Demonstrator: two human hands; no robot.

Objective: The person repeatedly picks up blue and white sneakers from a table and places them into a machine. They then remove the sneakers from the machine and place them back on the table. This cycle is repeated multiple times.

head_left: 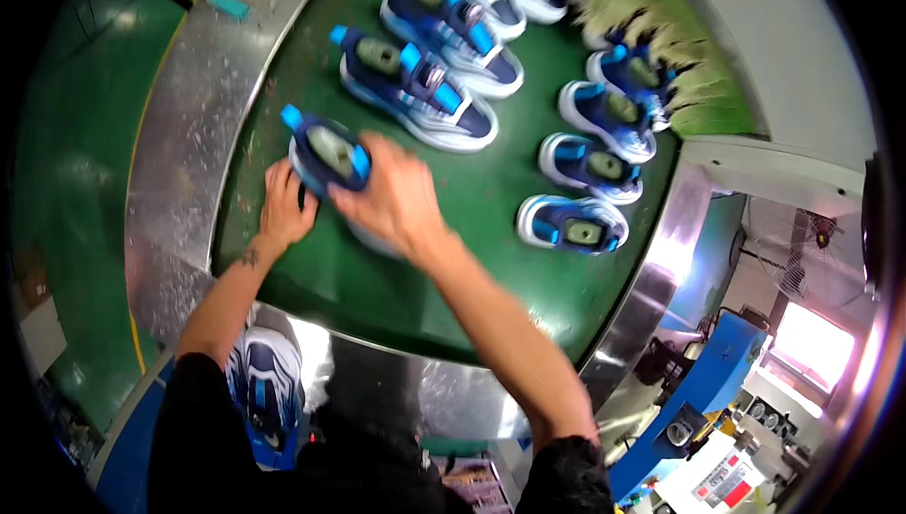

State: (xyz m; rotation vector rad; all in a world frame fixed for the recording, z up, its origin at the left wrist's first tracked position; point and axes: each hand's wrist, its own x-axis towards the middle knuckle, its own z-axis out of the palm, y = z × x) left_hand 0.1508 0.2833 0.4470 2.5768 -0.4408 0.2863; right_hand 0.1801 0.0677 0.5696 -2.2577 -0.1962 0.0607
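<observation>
A dark blue sneaker with bright blue tabs and a pale sole is near the left side of a green conveyor belt. My right hand is closed around its front half, covering the laces and part of the toe; the picture blurs slightly here. Beside the heel, my left hand rests low over the belt, thumb and fingers apart. Its fingertips reach the shoe's edge; whether they press on it is hard to tell. Just beyond stands another sneaker of the same kind.
More sneakers stand farther up the left row, and a right row runs along the far side. A torn green curtain hangs at the back. Metal edging borders the belt. White-and-blue sneakers sit below my left forearm.
</observation>
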